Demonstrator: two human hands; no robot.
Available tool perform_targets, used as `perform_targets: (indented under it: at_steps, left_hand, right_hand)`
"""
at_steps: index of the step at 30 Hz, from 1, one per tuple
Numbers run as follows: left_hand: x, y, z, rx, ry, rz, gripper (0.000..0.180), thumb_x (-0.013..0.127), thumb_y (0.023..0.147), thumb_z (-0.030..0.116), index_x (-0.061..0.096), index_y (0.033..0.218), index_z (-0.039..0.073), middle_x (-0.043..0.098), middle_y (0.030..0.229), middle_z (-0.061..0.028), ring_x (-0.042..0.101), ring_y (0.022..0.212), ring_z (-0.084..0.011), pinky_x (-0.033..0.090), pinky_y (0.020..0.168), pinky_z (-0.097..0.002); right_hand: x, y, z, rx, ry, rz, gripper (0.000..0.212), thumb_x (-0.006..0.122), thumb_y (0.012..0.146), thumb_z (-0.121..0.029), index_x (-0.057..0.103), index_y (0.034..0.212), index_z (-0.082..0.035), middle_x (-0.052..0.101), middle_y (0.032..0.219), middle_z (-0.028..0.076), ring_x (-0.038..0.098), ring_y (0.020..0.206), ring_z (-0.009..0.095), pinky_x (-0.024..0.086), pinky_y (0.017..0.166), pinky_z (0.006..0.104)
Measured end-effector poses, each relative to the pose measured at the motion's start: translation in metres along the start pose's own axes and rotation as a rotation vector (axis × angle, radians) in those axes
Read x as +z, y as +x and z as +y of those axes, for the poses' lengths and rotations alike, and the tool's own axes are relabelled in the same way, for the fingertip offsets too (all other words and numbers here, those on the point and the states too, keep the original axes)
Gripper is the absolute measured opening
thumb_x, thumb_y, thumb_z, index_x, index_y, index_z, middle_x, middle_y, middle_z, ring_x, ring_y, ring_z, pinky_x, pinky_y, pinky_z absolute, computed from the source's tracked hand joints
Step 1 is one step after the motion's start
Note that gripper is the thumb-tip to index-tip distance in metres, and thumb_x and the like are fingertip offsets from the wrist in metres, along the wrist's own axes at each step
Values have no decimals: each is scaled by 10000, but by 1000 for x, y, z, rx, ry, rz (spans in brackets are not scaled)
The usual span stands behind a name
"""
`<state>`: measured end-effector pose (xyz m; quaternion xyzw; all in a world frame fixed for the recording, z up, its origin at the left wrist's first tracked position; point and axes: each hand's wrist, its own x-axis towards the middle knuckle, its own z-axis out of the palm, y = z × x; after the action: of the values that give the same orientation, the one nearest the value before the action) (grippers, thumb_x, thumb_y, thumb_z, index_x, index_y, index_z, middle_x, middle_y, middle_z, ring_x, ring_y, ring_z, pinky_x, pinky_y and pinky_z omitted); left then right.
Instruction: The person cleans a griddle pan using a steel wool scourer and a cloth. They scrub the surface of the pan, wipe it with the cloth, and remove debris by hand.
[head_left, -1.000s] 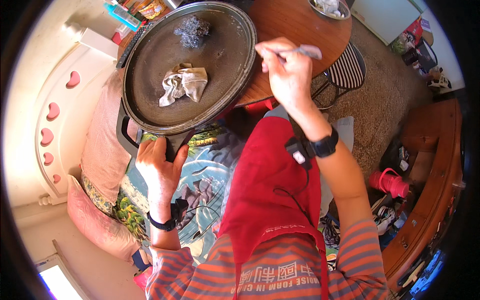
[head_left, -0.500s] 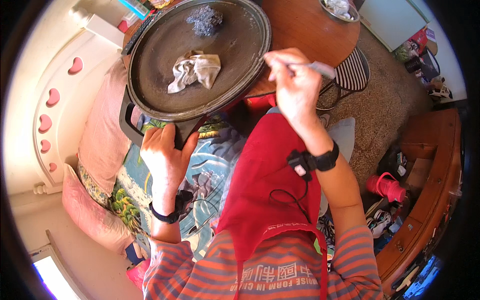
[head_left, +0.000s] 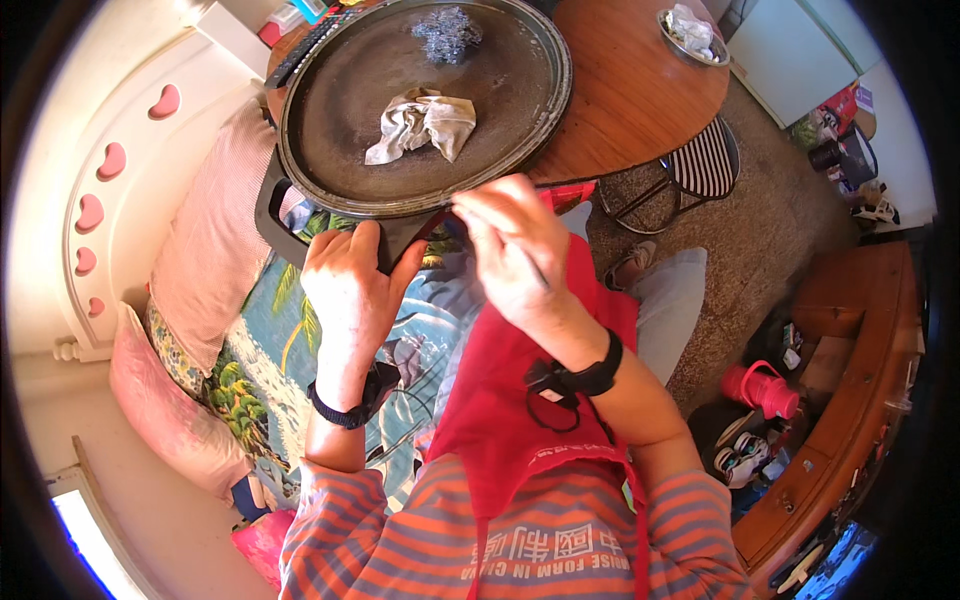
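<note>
A large round dark griddle pan [head_left: 335,130] rests by the near edge of a wooden table. My left hand [head_left: 350,280] is closed around its black loop handle [head_left: 273,212] on the near side. My right hand [head_left: 515,245] is closed on a slim tool [head_left: 541,272], mostly hidden by the fingers; its kind is unclear. The fingertips are at the pan's near rim, just right of the handle. On the cooking surface lie a crumpled beige cloth [head_left: 425,125] and, farther back, a tangled grey steel wool scrubber [head_left: 447,35].
The brown table [head_left: 630,90] carries a metal bowl [head_left: 692,38] with white crumpled stuff at its far right. A striped stool [head_left: 705,160] stands beside it. Left is a bed with a pink pillow [head_left: 215,215]; at lower right, a wooden cabinet [head_left: 850,350] and a pink jug [head_left: 760,390].
My right hand has moved left and nearer, from the pan's right rim to its near rim beside the handle. My left hand keeps its grip. The whole view has shifted slightly.
</note>
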<state>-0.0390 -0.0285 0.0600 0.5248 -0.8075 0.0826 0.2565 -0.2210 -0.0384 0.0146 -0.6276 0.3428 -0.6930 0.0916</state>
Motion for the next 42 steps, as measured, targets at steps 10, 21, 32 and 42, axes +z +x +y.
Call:
perform_targets:
  at_steps: [10, 21, 32, 42]
  left_hand:
    - [-14, -1, 1, -12, -115, -66, 399, 887, 730, 260, 620, 897, 16, 596, 766, -154, 574, 772, -364, 472, 702, -440]
    - [-15, -2, 0, 46, -116, -40, 321, 821, 795, 209, 657, 955, -16, 643, 859, -162, 586, 873, -390, 451, 898, -477]
    - [-24, -11, -45, -92, -69, -248, 311, 723, 885, 72, 634, 1142, -79, 636, 1102, -231, 518, 1178, -447, 384, 1103, -487]
    - [-29, -11, -77, -139, 0, -317, 377, 586, 997, 195, 568, 1235, -98, 569, 1221, -277, 463, 1286, -467, 336, 1131, -484]
  right_hand:
    - [-61, 17, -21, 908, 898, 36, 309, 563, 1078, -249, 680, 1168, 23, 698, 1036, 113, 614, 815, 153, 520, 679, 307]
    - [-93, 11, -20, 910, 1000, 75, 413, 502, 1101, -305, 652, 1204, 66, 624, 875, 56, 574, 778, 126, 499, 693, 311]
    - [-137, 8, 12, 891, 666, 170, 292, 578, 1069, -201, 696, 1144, 55, 661, 861, 84, 587, 692, 118, 493, 650, 267]
    - [-127, 70, 87, 645, 463, -58, 262, 573, 1071, -184, 703, 1137, 35, 698, 903, 53, 623, 718, 78, 502, 615, 222]
